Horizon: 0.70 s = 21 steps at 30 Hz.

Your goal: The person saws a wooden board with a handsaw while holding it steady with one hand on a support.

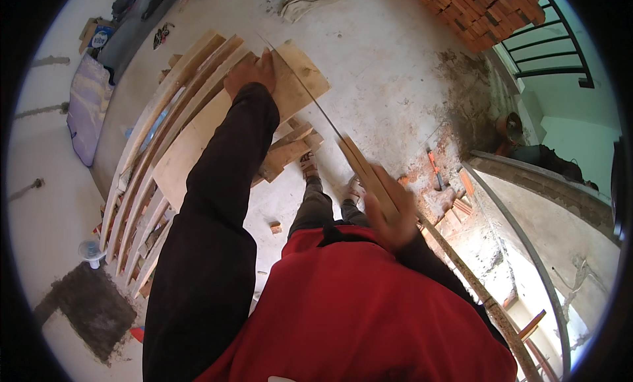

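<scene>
Toward eleven o'clock, the left hand [252,73] is pressing on a pale board [311,75], its fingers resting close to a long, thin saw blade [328,120]. Near four o'clock, the right hand [393,212], blurred, is grasping the wooden handle [359,159] behind that blade. Sawing seems to be under way rather than finished: the blade is lying across the board, wood is showing on both sides of it, and no piece is visibly hanging loose. How deep any cut is running, and how much is left, I cannot tell. Toward ten, near the centre, short timbers [283,156] are sitting beneath the board; between nine and ten, long curved strips [200,54] are crowding its side. The left fingers seem to be standing most in the way. At three, an orange-handled tool [434,165] is lying well apart.
</scene>
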Tool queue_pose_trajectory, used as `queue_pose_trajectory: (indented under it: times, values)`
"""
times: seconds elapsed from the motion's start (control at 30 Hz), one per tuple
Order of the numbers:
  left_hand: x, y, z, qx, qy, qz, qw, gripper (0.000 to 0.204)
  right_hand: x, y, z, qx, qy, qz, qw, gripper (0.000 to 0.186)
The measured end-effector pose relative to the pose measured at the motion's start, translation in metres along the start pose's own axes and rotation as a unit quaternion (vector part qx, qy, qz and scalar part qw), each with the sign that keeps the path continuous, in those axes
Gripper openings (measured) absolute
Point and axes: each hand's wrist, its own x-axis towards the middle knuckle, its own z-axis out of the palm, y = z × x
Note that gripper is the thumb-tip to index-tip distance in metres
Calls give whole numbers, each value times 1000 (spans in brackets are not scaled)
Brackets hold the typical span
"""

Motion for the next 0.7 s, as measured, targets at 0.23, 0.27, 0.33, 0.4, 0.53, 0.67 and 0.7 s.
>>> queue_pose_trajectory:
  times: [0.23, 0.27, 0.33, 0.4, 0.53, 0.67, 0.7]
  values:
    - [3, 6, -4, 10, -5, -20, 1000, 65, 43, 16, 20, 44, -19, 74, 996, 38]
    - [2, 16, -3, 11, -1, -8, 1000, 64, 74, 34, 37, 8, 14, 30, 999, 37]
    - [-9, 19, 2, 9, -3, 3, 1000, 64, 81, 29, 40, -7, 27, 34, 999, 36]
    - [-1, 15, 1, -17, 9, -3, 1000, 63, 67, 8, 27, 6, 10, 39, 999, 39]
    - [1, -6, -1, -8, -2, -17, 1000, 61, -31, -35, -33, -11, -58, 90, 994, 45]
    - [1, -6, 2, -6, 0, -27, 1000, 61, 6, -16, -11, -12, -59, 77, 995, 44]
    - [3, 0, 2, -10, 8, -18, 1000, 61, 34, 3, 14, -17, -31, 38, 999, 42]
